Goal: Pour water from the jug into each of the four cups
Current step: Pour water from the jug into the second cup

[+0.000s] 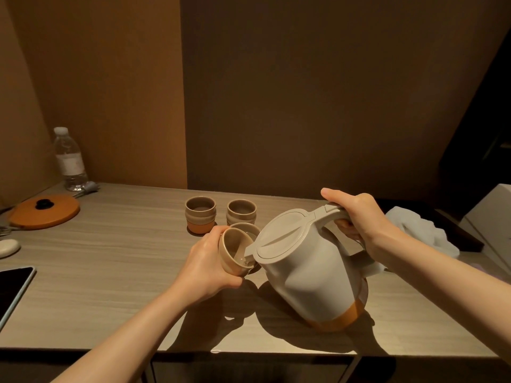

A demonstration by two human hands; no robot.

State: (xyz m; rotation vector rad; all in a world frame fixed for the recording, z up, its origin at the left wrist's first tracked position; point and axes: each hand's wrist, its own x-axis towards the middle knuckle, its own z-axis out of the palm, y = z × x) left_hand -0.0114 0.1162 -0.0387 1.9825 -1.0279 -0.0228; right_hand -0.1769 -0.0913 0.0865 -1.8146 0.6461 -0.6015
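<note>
My right hand grips the handle of a cream jug with an orange base, tilted to the left above the table. The jug's spout reaches into a beige cup that my left hand holds tilted toward the spout; a little water shows inside it. Just behind that cup, partly hidden, stands another cup. Two more beige cups stand upright farther back, one on the left on an orange base and one on the right.
A wooden table carries an orange lid, a plastic water bottle, a dark tablet at the left edge and a small white object. White cloth lies at the right, by a white box.
</note>
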